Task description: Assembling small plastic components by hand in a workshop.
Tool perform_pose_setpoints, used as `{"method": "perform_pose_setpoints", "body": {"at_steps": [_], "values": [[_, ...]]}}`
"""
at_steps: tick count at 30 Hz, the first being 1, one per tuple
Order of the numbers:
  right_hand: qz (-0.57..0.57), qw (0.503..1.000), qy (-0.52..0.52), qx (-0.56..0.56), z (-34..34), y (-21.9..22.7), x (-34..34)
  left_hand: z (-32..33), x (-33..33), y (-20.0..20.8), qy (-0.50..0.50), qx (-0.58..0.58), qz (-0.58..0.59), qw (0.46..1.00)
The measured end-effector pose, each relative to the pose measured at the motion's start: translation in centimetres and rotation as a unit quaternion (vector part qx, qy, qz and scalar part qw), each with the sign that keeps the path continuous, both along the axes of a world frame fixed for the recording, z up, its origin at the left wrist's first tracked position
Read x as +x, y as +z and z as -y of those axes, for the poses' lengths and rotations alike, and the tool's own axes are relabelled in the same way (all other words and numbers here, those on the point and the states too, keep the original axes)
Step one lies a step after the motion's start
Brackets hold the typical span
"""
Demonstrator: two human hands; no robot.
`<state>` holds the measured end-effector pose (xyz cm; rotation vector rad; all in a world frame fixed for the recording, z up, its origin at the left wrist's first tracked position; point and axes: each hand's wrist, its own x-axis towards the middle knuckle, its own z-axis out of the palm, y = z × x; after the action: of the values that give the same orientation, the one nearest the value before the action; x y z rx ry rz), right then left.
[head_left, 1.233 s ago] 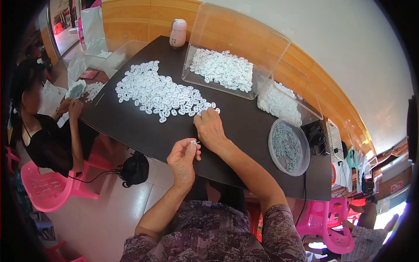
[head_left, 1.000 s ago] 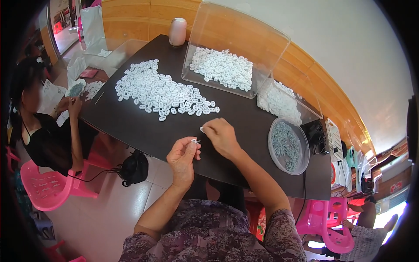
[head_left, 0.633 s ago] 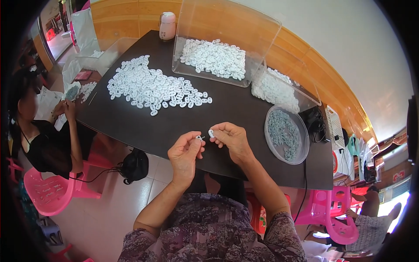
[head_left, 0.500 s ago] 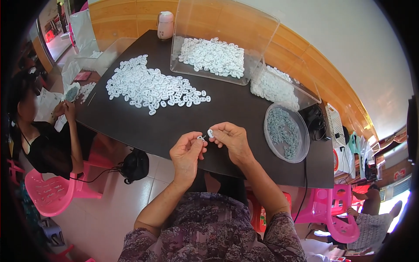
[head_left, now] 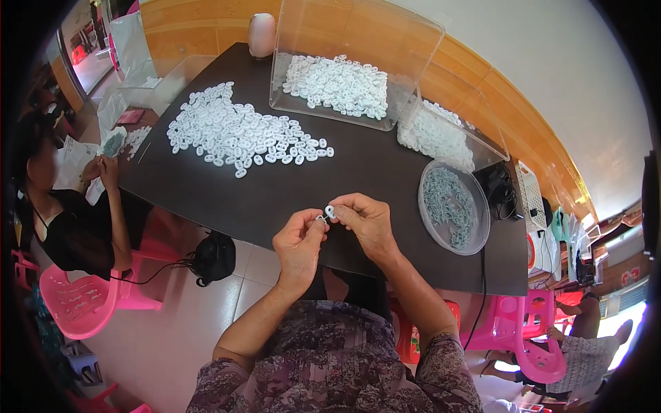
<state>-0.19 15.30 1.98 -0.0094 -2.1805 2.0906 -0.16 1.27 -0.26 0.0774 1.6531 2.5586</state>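
On the near side of the white pile, an oval piece, pinched by the right hand, has been brought right beside the small part pinched by the left hand; their fitting seems to be reached.

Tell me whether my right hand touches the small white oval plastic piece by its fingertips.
Touching: the head view shows your right hand pinching the white oval piece, its end sticking out.

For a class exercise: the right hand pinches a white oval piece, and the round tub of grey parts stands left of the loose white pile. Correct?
The right hand pinches a white oval piece, but the head view shows the round tub right of the loose white pile, not left.
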Motion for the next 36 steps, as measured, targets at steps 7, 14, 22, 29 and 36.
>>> {"method": "perform_pose_setpoints", "body": {"at_steps": [7, 14, 22, 29, 36], "values": [[-0.032, 0.998, -0.028, 0.046, 0.5, -0.4, -0.1, 0.1, 0.0, 0.1, 0.007, -0.014, -0.015, 1.0], [-0.069, 0.987, -0.054, 0.131, 1.0, 0.1, 0.4, 0.1, 0.1, 0.2, 0.001, -0.021, -0.003, 1.0], [-0.139, 0.962, -0.053, 0.23, 1.3, 0.9, 0.7, -0.1, 0.2, 0.3, -0.011, 0.062, -0.003, 0.998], [-0.158, 0.952, -0.034, 0.258, 1.3, 0.9, 1.4, -0.1, -0.3, -0.1, -0.024, 0.118, -0.007, 0.993], [-0.224, 0.921, -0.041, 0.317, 1.7, 0.7, 1.6, 0.0, -0.1, 1.3, -0.016, 0.119, 0.037, 0.992]]}}
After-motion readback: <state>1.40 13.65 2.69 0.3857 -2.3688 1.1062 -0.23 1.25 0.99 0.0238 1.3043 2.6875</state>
